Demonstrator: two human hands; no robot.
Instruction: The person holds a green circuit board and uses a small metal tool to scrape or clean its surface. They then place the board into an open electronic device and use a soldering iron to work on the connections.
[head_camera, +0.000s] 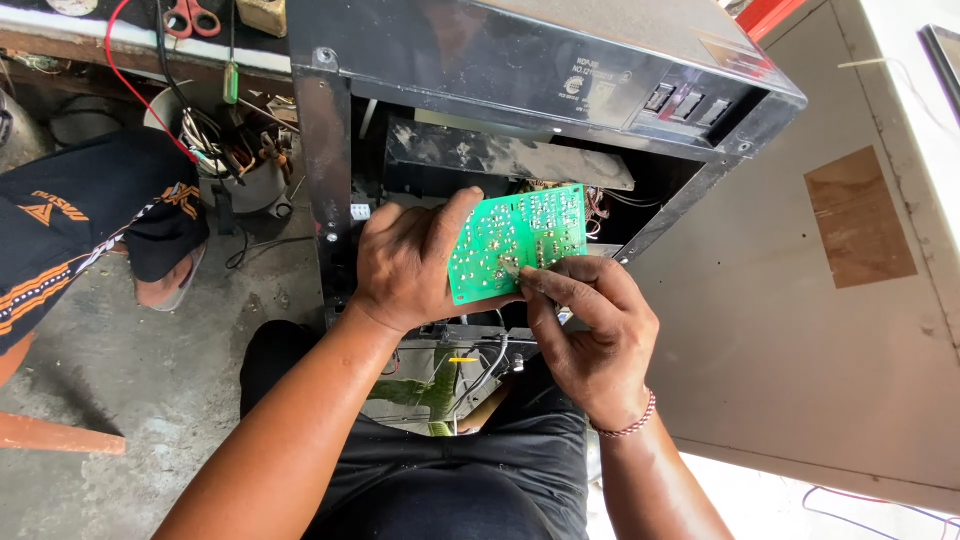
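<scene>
Your left hand (405, 265) grips the green board (515, 240); right hand (590, 330) fingers (545, 285) pinch its lower edge, before the open casing (520, 60).

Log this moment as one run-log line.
left hand: grips green circuit board | right hand: fingertips pinch board's lower edge | board: solder side up, before opened black appliance casing | floor: concrete
</scene>
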